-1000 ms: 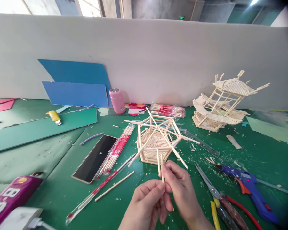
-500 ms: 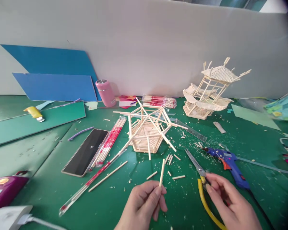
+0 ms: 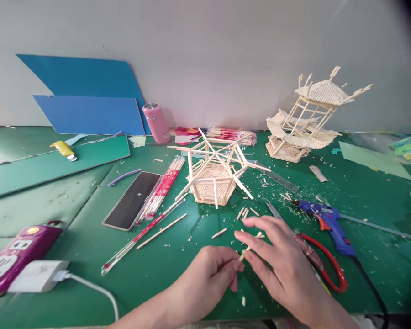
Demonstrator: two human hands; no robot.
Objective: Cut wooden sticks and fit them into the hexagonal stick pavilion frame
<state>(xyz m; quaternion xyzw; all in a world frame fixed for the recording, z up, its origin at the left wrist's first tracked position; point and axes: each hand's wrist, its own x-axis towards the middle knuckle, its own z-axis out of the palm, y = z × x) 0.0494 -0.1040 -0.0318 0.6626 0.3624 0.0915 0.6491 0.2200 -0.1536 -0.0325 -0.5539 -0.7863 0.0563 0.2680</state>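
Note:
My left hand (image 3: pixel 214 278) is closed in a pinch on a short wooden stick (image 3: pixel 248 249), low in front of me. My right hand (image 3: pixel 277 260) is over the stick's far end, fingers spread and thumb tip against it. Partly under that hand lie scissors with a pointed metal blade (image 3: pixel 274 210) and a red handle (image 3: pixel 340 278). Cut stick pieces (image 3: pixel 219 233) are scattered beyond my hands. Past them stands a hexagonal stick frame (image 3: pixel 214 183) with sticks crossing over its top.
A blue glue gun (image 3: pixel 329 224) lies right, its cord running forward. Behind it stands a tiered stick pavilion (image 3: pixel 301 123). Left are a phone (image 3: pixel 132 201), packaged sticks (image 3: pixel 166 187), a purple power strip (image 3: pixel 27 249) and a white charger (image 3: pixel 41 276). A pink bottle (image 3: pixel 156 123) stands behind.
My right hand has let go of the scissors and moved left to the stick. The scissors now lie on the table. The stick in my left hand has tilted from upright; the view has shifted.

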